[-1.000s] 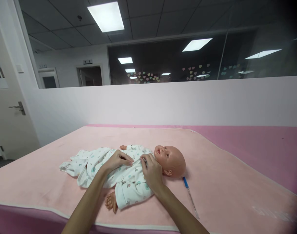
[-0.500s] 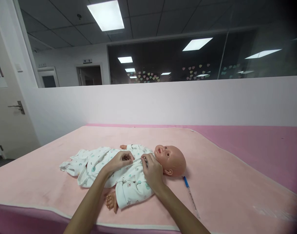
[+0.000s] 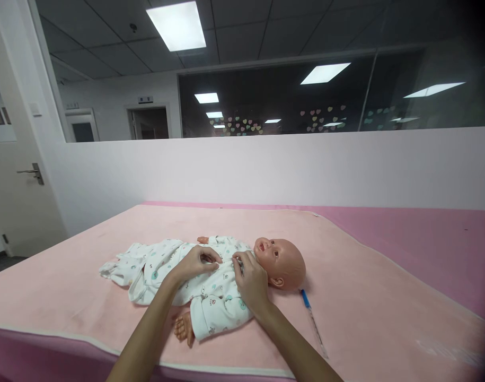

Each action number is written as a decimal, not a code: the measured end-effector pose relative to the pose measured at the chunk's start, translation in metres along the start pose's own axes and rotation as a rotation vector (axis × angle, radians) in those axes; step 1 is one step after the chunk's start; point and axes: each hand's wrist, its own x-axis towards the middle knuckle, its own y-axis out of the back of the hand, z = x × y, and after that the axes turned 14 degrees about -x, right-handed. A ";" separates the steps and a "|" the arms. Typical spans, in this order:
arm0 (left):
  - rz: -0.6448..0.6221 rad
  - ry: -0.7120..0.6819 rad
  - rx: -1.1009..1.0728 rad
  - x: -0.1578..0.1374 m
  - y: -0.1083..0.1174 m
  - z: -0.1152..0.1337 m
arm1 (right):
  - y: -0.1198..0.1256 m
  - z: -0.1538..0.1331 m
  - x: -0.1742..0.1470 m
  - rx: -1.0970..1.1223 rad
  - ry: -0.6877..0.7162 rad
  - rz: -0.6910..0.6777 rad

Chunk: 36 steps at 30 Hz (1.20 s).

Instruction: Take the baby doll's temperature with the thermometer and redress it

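A: Two hands work at the doll's chest. Where does the doll (image 3: 234,276) lie relative to the edges?

B: On its back on the pale pink mat (image 3: 345,297), head to the right, legs to the left. The near edge of the mat runs just below the doll's bare hand (image 3: 182,328). The far edge lies well apart from it, before the white partition wall (image 3: 266,170).

A: Open room?

B: Bare mat spreads wide to the right of the head and to the left of the feet. A blue-tipped thermometer (image 3: 311,318) lies just beside the head, on the near right. Darker pink table (image 3: 425,239) surface shows beyond the mat.

A: Pose of the left hand?

B: Left hand (image 3: 194,263) reaches in from the lower left, palm down, grip narrow, fingertips pinching the printed white romper (image 3: 210,302) at the chest.

A: And the right hand?

B: Right hand (image 3: 250,281) comes in from the lower right, wrist beside the doll's neck, grip narrow, fingers curled onto the romper's front. The two hands are near each other; whether they touch cannot be told.
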 end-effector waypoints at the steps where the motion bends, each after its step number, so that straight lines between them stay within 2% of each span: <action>1: 0.012 -0.010 0.018 0.001 0.000 -0.001 | 0.000 0.000 0.000 0.000 -0.002 -0.005; 7: 0.012 -0.038 0.086 0.001 -0.001 -0.002 | -0.001 0.001 0.000 0.003 -0.010 -0.011; 24: -0.098 -0.002 -0.067 -0.004 0.000 0.011 | 0.003 -0.002 0.001 0.002 -0.030 -0.040; 32: -0.020 0.057 -0.127 -0.003 0.001 0.004 | 0.002 -0.002 0.000 -0.009 -0.026 -0.039; 36: -0.027 0.044 -0.137 -0.002 0.001 0.004 | 0.000 -0.001 0.000 -0.012 -0.024 -0.033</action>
